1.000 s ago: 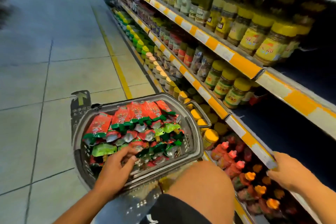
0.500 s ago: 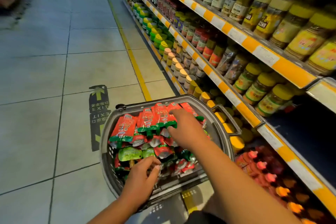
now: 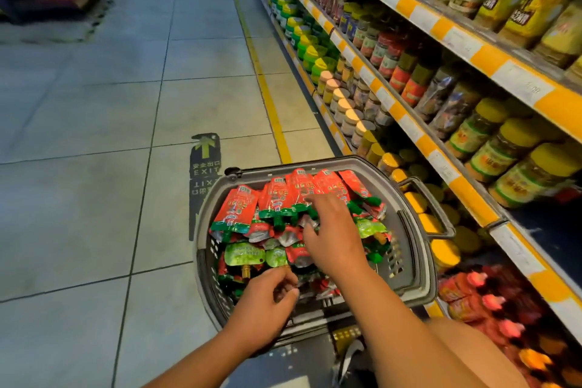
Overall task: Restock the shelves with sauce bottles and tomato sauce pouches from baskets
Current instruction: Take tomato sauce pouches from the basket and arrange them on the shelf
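Floor (image 3: 94, 167) with exit sticker (image 3: 204, 161) left of hands; grey basket (image 3: 419, 261) under both hands, heaped with tomato sauce pouches (image 3: 277, 201); left hand (image 3: 261, 309) at near rim, fingers curled, pinching pouches; right hand (image 3: 333, 236) spread flat on pile; shelves (image 3: 419, 142) of jars, red sauce bottles (image 3: 478, 299) right of hands

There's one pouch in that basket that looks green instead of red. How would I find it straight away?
Start at the grey basket on the floor beside the shelves, full of tomato sauce pouches. Look to its near left side, just beyond the left hand. There lies the green pouch: its face is pale green, while the standing row behind it is bright red.
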A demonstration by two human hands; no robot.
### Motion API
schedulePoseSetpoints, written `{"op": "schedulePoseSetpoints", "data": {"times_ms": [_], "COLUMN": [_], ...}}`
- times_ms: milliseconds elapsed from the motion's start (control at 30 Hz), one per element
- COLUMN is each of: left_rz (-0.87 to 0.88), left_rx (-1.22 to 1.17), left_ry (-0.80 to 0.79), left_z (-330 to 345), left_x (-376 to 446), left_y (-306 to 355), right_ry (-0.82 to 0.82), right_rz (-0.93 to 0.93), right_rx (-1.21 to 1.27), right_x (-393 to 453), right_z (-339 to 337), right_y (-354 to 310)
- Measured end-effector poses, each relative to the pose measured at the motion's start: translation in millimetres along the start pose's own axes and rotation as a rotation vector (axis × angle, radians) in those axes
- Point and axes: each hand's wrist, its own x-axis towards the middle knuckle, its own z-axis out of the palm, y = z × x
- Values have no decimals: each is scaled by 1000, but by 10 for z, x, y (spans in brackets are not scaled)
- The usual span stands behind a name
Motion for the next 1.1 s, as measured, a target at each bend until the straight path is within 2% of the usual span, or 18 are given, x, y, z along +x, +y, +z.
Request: {"op": "schedulePoseSetpoints", "data": {"times_ms": [233, 367, 467, 533, 667, 700, 833, 967, 1100], "left_rz": [-115, -132, -114, 14, 239, 226, 2, 98, 92], "left_rx": [-159, -180, -191, -103, 253, 341, 580, 671, 678], "left_ry": [18, 66, 60, 114, 372, 375, 182, 194, 240], "left_z": [334, 477, 369, 163, -512, -677, -1013, -1007, -904], "left_x": [-206, -379, -487, -524, -420, -378, -295, -249, -244], "left_y": [89, 112, 169, 189, 9, -81, -457, -617, -599], "right_ry": [-147, -267, -299, -274, -261, -260, -227, -163, -147], "right_rz": [-128, -192, -246, -284, -322, -325, -341, -312, -256], "right_rx": [-137, -253, -346, -372, -414, -408, -374, -345, -260], "right_x": [16, -44, -54, -43, -34, -43, -75, -68, -39], "right_z": [205, 367, 450, 479, 547, 549, 490, 468, 397], "right_y": [-147, -33, 18, -16, -121, -133, -173, -203, -244]}}
